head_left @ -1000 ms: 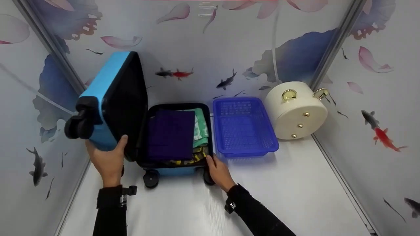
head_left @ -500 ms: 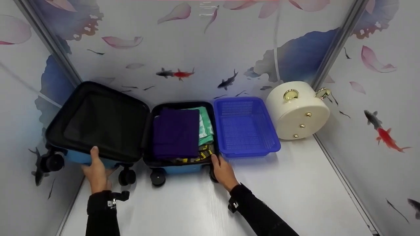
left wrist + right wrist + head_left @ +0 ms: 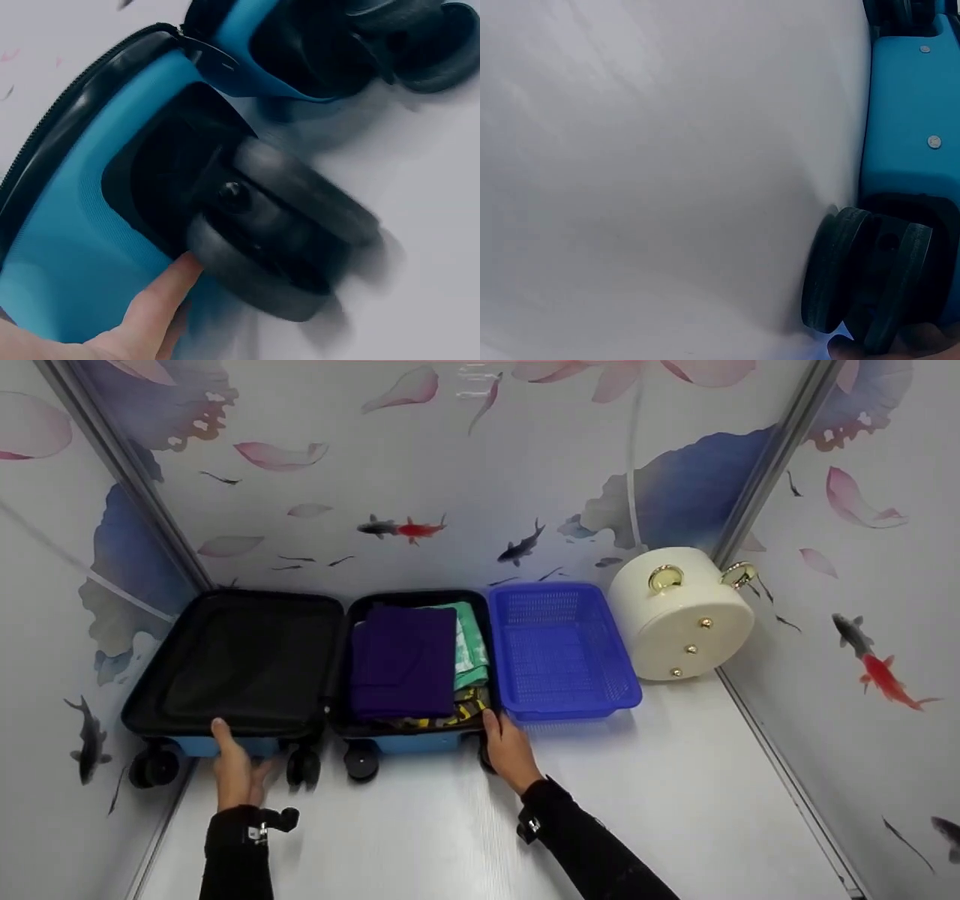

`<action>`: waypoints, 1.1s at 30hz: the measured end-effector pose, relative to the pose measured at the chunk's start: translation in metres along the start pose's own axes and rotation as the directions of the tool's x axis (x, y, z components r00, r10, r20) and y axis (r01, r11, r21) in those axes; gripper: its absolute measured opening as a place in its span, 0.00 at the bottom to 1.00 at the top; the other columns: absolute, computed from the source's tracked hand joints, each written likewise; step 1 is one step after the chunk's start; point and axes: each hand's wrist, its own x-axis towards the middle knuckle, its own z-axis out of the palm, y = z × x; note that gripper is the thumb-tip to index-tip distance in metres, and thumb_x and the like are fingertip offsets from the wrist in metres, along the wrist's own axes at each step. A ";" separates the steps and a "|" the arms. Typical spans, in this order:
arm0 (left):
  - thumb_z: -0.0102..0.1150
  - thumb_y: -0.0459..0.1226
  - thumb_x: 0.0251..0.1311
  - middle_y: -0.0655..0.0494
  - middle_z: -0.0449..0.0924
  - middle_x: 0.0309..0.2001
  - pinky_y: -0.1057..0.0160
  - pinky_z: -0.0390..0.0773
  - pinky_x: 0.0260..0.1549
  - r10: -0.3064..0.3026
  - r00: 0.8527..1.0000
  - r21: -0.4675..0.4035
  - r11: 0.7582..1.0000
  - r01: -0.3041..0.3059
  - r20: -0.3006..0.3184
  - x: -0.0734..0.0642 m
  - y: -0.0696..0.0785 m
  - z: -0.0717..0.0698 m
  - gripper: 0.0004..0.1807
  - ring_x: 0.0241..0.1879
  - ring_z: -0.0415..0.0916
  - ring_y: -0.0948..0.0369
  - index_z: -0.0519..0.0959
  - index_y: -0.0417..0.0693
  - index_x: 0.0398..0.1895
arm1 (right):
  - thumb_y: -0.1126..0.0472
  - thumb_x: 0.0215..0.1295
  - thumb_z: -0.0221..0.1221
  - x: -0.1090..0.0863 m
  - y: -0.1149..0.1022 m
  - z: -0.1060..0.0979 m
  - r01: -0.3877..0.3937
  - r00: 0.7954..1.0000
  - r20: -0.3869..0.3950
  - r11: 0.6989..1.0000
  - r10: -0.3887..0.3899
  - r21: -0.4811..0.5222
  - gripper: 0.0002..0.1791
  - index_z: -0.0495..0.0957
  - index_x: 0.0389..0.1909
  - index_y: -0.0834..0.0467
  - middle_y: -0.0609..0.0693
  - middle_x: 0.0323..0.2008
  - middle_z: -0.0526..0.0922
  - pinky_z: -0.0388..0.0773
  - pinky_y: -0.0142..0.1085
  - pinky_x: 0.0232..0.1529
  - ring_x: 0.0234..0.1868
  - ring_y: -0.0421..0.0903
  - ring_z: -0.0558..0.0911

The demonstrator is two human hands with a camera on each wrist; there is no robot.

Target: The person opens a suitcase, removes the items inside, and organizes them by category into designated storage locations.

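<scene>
Left hand (image 3: 234, 772) clamped on its front edge, the suitcase lid (image 3: 247, 660) at far left, tilted moments earlier, is now lowered nearly flat, contents seemingly put within reach. Purple cloth (image 3: 405, 664) is laid over green cloth (image 3: 470, 649) and yellow-black cloth (image 3: 471, 706) in the packed half (image 3: 416, 743), whose near corner is gripped by the right hand (image 3: 512, 751). Farther right, a blue basket (image 3: 566, 711) is set beside a cream case (image 3: 660, 634) on the counter (image 3: 420, 840).

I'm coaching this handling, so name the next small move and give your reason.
Probably ease the left hand off the suitcase lid once it sits steady: the lid lies opened out, nearly level, beside the suitcase base, whose folded purple cloth is fully exposed.
</scene>
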 end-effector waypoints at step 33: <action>0.63 0.48 0.81 0.46 0.89 0.51 0.39 0.76 0.69 0.470 0.475 0.629 -0.252 -0.736 0.744 -0.040 -0.097 0.134 0.17 0.53 0.83 0.45 0.88 0.45 0.56 | 0.53 0.82 0.64 0.007 0.018 -0.111 0.415 0.900 0.126 0.729 -0.418 -0.545 0.19 0.85 0.64 0.60 0.60 0.58 0.87 0.70 0.65 0.70 0.63 0.63 0.82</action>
